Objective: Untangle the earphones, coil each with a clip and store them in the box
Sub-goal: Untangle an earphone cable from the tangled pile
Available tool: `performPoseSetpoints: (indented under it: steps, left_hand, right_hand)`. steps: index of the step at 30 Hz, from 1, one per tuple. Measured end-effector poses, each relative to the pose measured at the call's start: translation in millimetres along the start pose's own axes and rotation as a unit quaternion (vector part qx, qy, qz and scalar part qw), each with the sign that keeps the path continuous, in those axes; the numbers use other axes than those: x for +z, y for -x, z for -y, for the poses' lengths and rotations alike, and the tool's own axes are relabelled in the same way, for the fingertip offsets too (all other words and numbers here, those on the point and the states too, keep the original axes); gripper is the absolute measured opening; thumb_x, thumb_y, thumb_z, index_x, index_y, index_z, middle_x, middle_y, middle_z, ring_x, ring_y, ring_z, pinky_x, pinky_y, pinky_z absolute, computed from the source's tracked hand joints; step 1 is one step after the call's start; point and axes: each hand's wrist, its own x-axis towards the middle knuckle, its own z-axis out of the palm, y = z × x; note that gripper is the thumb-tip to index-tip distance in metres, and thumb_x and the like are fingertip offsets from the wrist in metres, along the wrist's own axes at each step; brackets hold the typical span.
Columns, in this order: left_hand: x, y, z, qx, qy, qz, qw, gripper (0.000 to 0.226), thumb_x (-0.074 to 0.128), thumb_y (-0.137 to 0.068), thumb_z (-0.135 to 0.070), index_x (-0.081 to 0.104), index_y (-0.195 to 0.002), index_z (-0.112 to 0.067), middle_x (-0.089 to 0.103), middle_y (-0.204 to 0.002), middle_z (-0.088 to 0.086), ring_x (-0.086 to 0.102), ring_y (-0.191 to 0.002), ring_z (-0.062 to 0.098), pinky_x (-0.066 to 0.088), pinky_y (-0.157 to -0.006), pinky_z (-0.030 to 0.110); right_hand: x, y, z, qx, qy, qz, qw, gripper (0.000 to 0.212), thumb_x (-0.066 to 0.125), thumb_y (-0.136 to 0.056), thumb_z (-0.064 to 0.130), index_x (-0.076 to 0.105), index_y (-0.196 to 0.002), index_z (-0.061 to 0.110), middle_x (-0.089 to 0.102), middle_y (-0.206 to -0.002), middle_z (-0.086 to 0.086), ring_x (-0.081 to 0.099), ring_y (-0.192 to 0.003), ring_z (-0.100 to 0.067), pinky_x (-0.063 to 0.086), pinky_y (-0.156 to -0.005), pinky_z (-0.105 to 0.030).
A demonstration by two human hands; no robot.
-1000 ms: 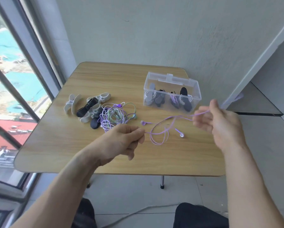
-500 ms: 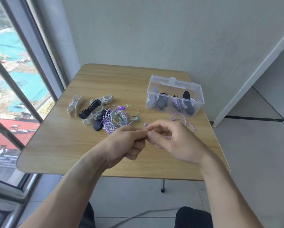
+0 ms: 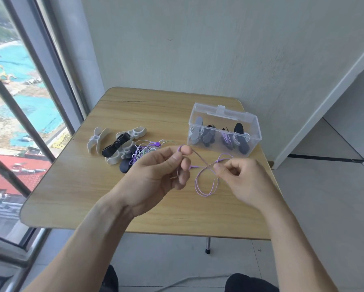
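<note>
While both hands pinch it, the purple earphone cord (image 3: 206,187) runs left-right.

Partly hidden behind the left hand (image 3: 155,175): the tangled earphones (image 3: 147,151) and a dark clip (image 3: 125,165). Blurred through the clear box (image 3: 225,129): coiled contents, count unclear. Purple cord (image 3: 206,182) ends lost inside both the left and the right hand (image 3: 242,180).

Both forearms bare to the bottom edge of the frame; no sleeves, watch, rings or gloves visible. Left hand (image 3: 155,175) and right hand (image 3: 242,182) uncovered. Dark, apparently black trousers (image 3: 248,283) cover both knees at the bottom edge.
</note>
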Motion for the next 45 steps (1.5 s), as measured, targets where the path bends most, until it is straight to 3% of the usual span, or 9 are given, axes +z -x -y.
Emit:
performPoseSetpoints:
  steps: [5, 9, 13, 22, 28, 32, 37, 41, 45]
  left_hand:
    - [6, -5, 6, 0.025, -0.025, -0.101, 0.994, 0.026, 0.053, -0.092, -0.018, 0.066, -0.111, -0.006, 0.075, -0.11, 0.006, 0.071, -0.099, 0.017, 0.037, -0.05, 0.018]
    - [4, -2, 13, 0.008, -0.289, -0.159, 0.944, 0.019, 0.059, -0.098, -0.008, 0.076, -0.105, -0.011, 0.078, -0.099, 0.0, 0.066, -0.066, 0.003, 0.045, -0.059, 0.019]
    - [-4, 0, 13, 0.005, -0.444, -0.053, 0.894, 0.024, 0.055, -0.102, -0.019, 0.074, -0.09, -0.01, 0.073, -0.075, 0.009, 0.057, -0.061, 0.008, 0.047, -0.056, 0.034]
    - [-3, 0, 3, -0.159, -0.277, 0.047, 0.946, 0.023, 0.045, -0.079, -0.016, 0.068, -0.081, -0.01, 0.029, -0.06, -0.002, 0.021, -0.052, 0.013, 0.016, -0.046, 0.021]
    - [2, -5, -5, -0.084, -0.006, -0.146, 0.986, 0.027, 0.039, -0.1, -0.017, 0.05, -0.076, -0.015, 0.026, -0.061, -0.005, 0.014, -0.051, 0.011, 0.008, -0.047, 0.024]
    - [-3, -8, 0, -0.008, 0.056, -0.237, 0.97, 0.029, 0.037, -0.106, -0.014, 0.064, -0.098, -0.007, 0.059, -0.072, 0.001, 0.05, -0.054, 0.013, 0.027, -0.044, 0.019]
    - [4, -2, -1, 0.029, -0.111, -0.271, 0.956, 0.019, 0.052, -0.102, -0.011, 0.07, -0.101, -0.005, 0.077, -0.1, 0.006, 0.075, -0.09, 0.015, 0.034, -0.046, 0.018]
    - [1, 1, 4, -0.004, -0.268, -0.239, 0.933, 0.014, 0.066, -0.094, -0.012, 0.077, -0.086, -0.007, 0.078, -0.083, 0.003, 0.073, -0.072, 0.008, 0.048, -0.06, 0.013]
    - [1, 1, 1, -0.026, -0.248, -0.221, 0.943, 0.016, 0.066, -0.095, -0.018, 0.075, -0.089, -0.006, 0.078, -0.083, 0.008, 0.058, -0.048, 0.004, 0.034, -0.042, 0.009]
  right_hand:
    - [27, 19, 28, -0.049, 0.063, 0.193, 0.978, 0.031, 0.056, -0.099, 0.034, 0.068, -0.073, 0.023, 0.049, -0.046, 0.019, 0.043, -0.046, -0.004, 0.032, -0.047, -0.015]
    - [39, 27, 39, -0.075, 0.035, 0.25, 0.965, 0.021, 0.059, -0.096, 0.032, 0.068, -0.082, 0.019, 0.051, -0.055, 0.012, 0.043, -0.05, -0.004, 0.032, -0.05, -0.017]
    - [23, 24, 41, -0.098, -0.065, 0.215, 0.969, 0.016, 0.065, -0.093, 0.024, 0.069, -0.078, 0.018, 0.066, -0.07, 0.007, 0.053, -0.062, -0.012, 0.044, -0.062, -0.033]
    - [8, 14, 22, -0.103, -0.102, 0.062, 0.988, 0.024, 0.084, -0.079, 0.034, 0.073, -0.069, 0.016, 0.07, -0.067, -0.011, 0.056, -0.059, -0.026, 0.049, -0.063, -0.039]
    - [14, 10, 14, -0.099, -0.088, 0.086, 0.987, 0.029, 0.058, -0.098, 0.041, 0.073, -0.081, 0.023, 0.057, -0.064, -0.014, 0.04, -0.057, -0.015, 0.034, -0.055, -0.033]
    - [33, 18, 23, -0.118, -0.04, 0.125, 0.984, 0.029, 0.056, -0.1, 0.037, 0.072, -0.083, 0.021, 0.045, -0.055, 0.003, 0.033, -0.052, -0.008, 0.026, -0.051, -0.021]
    - [53, 30, 33, -0.135, -0.011, 0.191, 0.972, 0.022, 0.056, -0.101, 0.036, 0.068, -0.087, 0.023, 0.034, -0.047, 0.008, 0.031, -0.048, -0.011, 0.029, -0.048, -0.018]
    - [53, 35, 33, -0.131, -0.034, 0.2, 0.971, 0.02, 0.061, -0.098, 0.034, 0.074, -0.089, 0.022, 0.031, -0.05, 0.008, 0.029, -0.05, -0.01, 0.025, -0.049, -0.02]
    - [39, 25, 25, -0.09, -0.086, 0.16, 0.979, 0.023, 0.066, -0.093, 0.029, 0.072, -0.075, 0.017, 0.03, -0.055, 0.004, 0.027, -0.054, -0.011, 0.024, -0.053, -0.03]
